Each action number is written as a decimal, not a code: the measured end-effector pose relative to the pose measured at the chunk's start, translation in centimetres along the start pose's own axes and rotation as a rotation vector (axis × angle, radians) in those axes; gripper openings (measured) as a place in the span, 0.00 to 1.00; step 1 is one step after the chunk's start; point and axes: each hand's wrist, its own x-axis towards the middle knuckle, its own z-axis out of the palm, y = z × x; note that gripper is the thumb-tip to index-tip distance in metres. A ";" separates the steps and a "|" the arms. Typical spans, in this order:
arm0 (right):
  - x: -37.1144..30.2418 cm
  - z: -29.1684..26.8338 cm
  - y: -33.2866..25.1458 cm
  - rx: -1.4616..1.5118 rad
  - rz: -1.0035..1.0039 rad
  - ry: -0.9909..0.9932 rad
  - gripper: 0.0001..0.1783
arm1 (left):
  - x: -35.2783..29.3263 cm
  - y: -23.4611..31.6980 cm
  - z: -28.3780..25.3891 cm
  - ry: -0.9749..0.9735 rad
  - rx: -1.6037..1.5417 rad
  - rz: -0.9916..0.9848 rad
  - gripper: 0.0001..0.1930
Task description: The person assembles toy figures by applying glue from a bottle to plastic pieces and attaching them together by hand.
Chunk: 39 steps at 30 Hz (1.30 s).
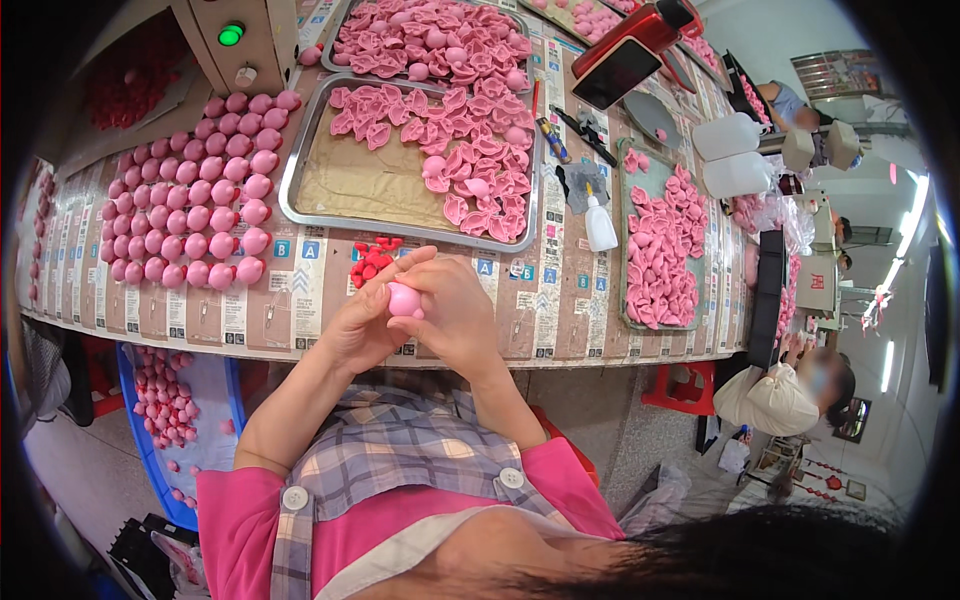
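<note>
Close to the table's near edge, my left hand and my right hand meet around a small round pink piece. Fingers of both hands press on it from either side, and its lower part is partly covered by them. A little pile of red pieces lies just beyond my left fingers. Past my hands stands a metal tray with many pink petal-like shells and some round pink pieces. Left of my hands, pink round pieces with red tips sit in rows on the table.
A box with a lit green lamp stands at the far left. Farther right are a white glue bottle, a phone on a red stand, and another tray of shells. A blue bin sits below the table; a person is at right.
</note>
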 end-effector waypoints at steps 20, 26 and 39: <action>-0.5 -1.1 -0.2 0.021 -0.119 -0.131 0.19 | -0.7 0.9 0.1 -0.012 0.372 0.085 0.38; -0.6 -1.4 0.0 0.053 -0.131 -0.179 0.18 | -0.8 0.9 0.0 -0.037 0.319 0.007 0.39; -0.4 -1.6 -0.5 0.012 -0.143 -0.179 0.19 | -0.8 0.1 -0.1 -0.018 0.182 -0.053 0.42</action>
